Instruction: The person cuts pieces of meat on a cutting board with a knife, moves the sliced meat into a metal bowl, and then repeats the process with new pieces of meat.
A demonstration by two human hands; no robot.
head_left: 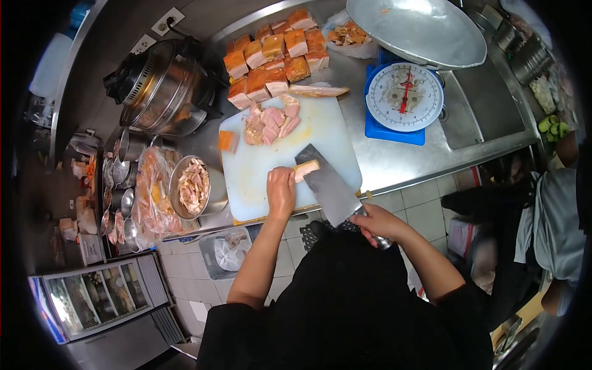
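On the white cutting board (246, 179), my left hand (282, 192) is closed on one end of a piece of pork belly (306, 170). The wide blade of a cleaver (330, 188) lies against the right end of that piece. My right hand (379, 223) is wrapped round the cleaver's handle, near the counter's front edge. Cut chunks of pork (271, 123) are heaped farther back on the board. A single orange-skinned block (228, 141) sits at the board's left edge. Behind the board, several crisp-skinned pork belly blocks (274, 49) are stacked.
A blue dial scale (404, 97) with a large metal pan (419, 31) stands at the back right, beside a sink (487, 105). Left of the board are a metal pot of sliced meat (216, 191), a plastic bag (154, 191) and a glass-bowl cooker (163, 86). Another person (555, 216) stands at right.
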